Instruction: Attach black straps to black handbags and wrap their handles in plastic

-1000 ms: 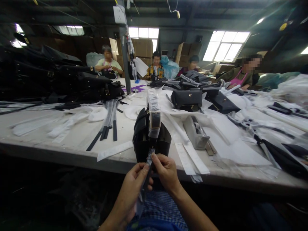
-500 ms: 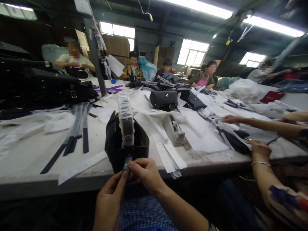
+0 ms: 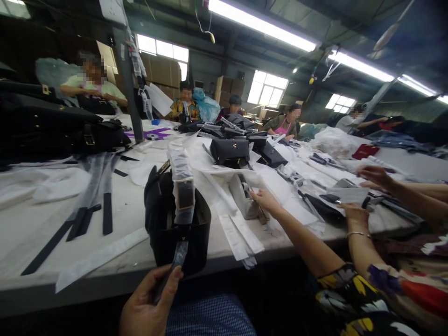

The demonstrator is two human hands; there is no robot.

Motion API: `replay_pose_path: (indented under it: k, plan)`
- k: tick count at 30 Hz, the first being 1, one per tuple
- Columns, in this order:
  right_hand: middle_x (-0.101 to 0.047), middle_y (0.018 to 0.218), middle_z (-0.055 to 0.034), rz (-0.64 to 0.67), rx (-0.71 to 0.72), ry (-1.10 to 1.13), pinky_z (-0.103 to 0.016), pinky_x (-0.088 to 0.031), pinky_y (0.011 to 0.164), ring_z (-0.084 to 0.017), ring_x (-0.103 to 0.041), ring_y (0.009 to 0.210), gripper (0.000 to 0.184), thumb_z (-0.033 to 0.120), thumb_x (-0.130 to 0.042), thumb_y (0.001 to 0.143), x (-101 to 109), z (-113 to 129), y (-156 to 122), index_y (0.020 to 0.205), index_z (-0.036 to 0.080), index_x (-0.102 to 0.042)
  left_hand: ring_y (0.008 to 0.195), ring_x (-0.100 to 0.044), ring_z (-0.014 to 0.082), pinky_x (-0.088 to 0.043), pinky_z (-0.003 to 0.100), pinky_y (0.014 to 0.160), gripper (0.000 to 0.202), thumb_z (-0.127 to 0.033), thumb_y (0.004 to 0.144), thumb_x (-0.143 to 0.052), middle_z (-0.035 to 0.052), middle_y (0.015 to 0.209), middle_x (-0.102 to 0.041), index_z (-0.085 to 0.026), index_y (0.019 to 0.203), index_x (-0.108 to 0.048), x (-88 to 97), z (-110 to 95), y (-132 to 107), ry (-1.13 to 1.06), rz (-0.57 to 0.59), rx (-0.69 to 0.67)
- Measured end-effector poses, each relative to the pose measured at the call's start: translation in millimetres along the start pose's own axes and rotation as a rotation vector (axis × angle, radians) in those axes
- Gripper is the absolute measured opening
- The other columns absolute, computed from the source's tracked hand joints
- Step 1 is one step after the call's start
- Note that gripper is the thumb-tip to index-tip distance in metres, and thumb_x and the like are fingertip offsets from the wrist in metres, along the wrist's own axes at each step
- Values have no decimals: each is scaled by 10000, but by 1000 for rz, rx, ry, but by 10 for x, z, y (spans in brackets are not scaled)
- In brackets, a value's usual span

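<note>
My left hand (image 3: 147, 305) is at the bottom edge, thumb and fingers closed on the lower end of a plastic-wrapped black strap (image 3: 182, 196). The strap runs up over a black handbag (image 3: 175, 226) that stands at the table's near edge. My right hand is out of view. A co-worker in a flowered sleeve reaches in from the right; that person's hand (image 3: 264, 200) touches a grey tape dispenser (image 3: 243, 198) just right of the bag.
Black straps (image 3: 87, 214) and white paper strips (image 3: 241, 233) lie on the white table (image 3: 42, 233). More black bags (image 3: 229, 151) are stacked at the middle and left. Other hands (image 3: 353, 212) work at the right; several people sit at the far side.
My right hand has let go of the strap and left the view. The view has turned right. A co-worker's arm has reached in to the tape dispenser.
</note>
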State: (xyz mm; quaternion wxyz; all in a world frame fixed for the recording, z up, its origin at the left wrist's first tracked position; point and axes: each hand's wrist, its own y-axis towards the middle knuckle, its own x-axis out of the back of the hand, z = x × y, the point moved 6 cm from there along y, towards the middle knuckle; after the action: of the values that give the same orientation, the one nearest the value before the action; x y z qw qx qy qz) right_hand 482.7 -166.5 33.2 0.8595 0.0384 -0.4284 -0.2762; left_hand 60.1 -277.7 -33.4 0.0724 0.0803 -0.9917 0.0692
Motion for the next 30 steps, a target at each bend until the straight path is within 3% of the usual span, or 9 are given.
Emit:
replay_pose_path:
  k: [2, 4, 7, 11, 15, 20, 23, 26, 30]
  plan:
    - [-754, 815, -151, 60, -66, 148, -394, -493, 842, -286, -691, 897, 374, 468, -658, 787, -100, -87, 25, 611, 148, -739, 911, -715, 313, -550, 359, 861, 544, -659, 578, -780, 78, 885, -783, -195, 862, -755, 4, 35, 7, -3, 6, 19]
    - [-762, 855, -167, 77, -129, 307, -409, -486, 841, -290, -684, 929, 371, 485, -671, 766, -129, -130, 27, 668, 138, -757, 928, -714, 314, -546, 360, 874, 548, -655, 581, -781, 79, 901, -783, -195, 878, -752, 19, 75, 12, -13, 3, 36]
    - [-744, 1036, -196, 55, -203, 503, -436, -471, 895, -324, -640, 1084, 326, 460, -736, 697, -30, -140, -5, 705, 135, -764, 939, -714, 316, -542, 363, 886, 545, -658, 591, -773, 79, 906, -784, -194, 877, -752, 37, 101, 16, 5, 5, 31]
    - [-707, 1181, -136, 39, -270, 715, -373, -492, 938, -283, -601, 1180, 315, 438, -776, 677, 170, -120, -214, 826, 160, -770, 904, -725, 310, -564, 351, 852, 571, -678, 578, -766, 79, 875, -785, -182, 862, -752, 32, 89, 29, 14, 7, 16]
    - [-752, 1002, -115, 95, -392, 845, -319, -577, 802, -224, -712, 904, 326, 433, -812, 672, 140, -191, -589, 828, 153, -756, 899, -727, 319, -576, 357, 837, 592, -689, 570, -759, 83, 864, -786, -174, 863, -751, 20, 87, 43, 4, 7, 29]
    - [-735, 740, -70, 78, -516, 907, -240, -583, 601, -132, -673, 594, 304, 366, -870, 633, -144, -416, -888, 773, 137, -727, 964, -706, 327, -521, 409, 945, 582, -682, 579, -760, 72, 904, -782, -192, 893, -746, 21, 146, 43, 26, 14, 54]
    - [-697, 626, -44, 30, -533, 904, -214, -564, 547, -106, -630, 517, 315, 348, -897, 594, -266, -523, -946, 710, 125, -706, 987, -695, 323, -489, 427, 984, 566, -658, 584, -776, 74, 911, -779, -190, 899, -737, 12, 182, 45, -21, 11, 56]
    - [-682, 600, -28, 4, -495, 890, -211, -551, 537, -96, -607, 494, 361, 392, -902, 577, -258, -500, -1038, 708, 120, -703, 972, -699, 305, -515, 390, 943, 562, -631, 585, -796, 74, 902, -779, -183, 919, -734, -15, 210, 46, -91, 12, 69]
    - [-717, 710, -26, 88, -346, 886, -217, -544, 609, -95, -620, 559, 365, 414, -865, 653, -134, -80, -1310, 846, 134, -732, 930, -710, 261, -533, 329, 902, 525, -575, 622, -811, 63, 883, -780, -177, 955, -736, -53, 229, 24, -161, 5, 66]
